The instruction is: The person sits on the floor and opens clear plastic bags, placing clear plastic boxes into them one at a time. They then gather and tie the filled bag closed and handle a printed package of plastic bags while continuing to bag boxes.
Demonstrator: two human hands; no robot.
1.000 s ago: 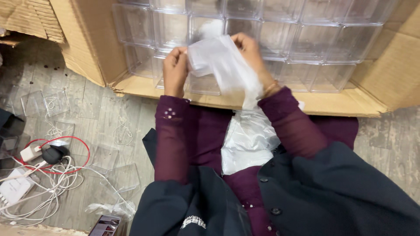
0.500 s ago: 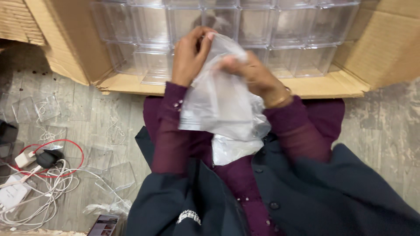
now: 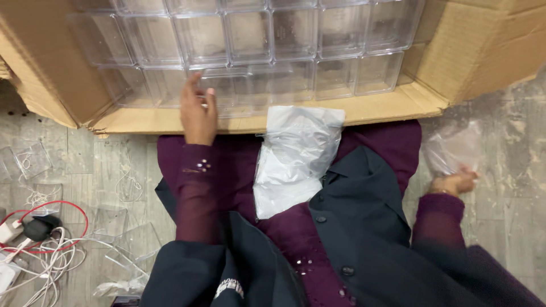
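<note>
Head: R hand (image 3: 455,183) grips bag (image 3: 452,149)

Clear boxes (image 3: 250,40) in cardboard carton (image 3: 472,51) ahead, plastic bags (image 3: 296,159) on lap, cables (image 3: 40,256) on floor left

A pile of crumpled, translucent white plastic bags (image 3: 296,159) is lying across the lap, on maroon fabric (image 3: 239,165) and partly over the edge of a dark navy buttoned jacket (image 3: 364,227). On the grey wood-look floor (image 3: 102,165) to the left, a red cable (image 3: 62,227) is looping around a small black plug (image 3: 35,228), and a tangle of thin white cables (image 3: 45,267) is sprawling just beside it. Several loose clear plastic lids and boxes (image 3: 28,162) are sitting on that floor near the cables, some lying flat and some tilting.
</note>
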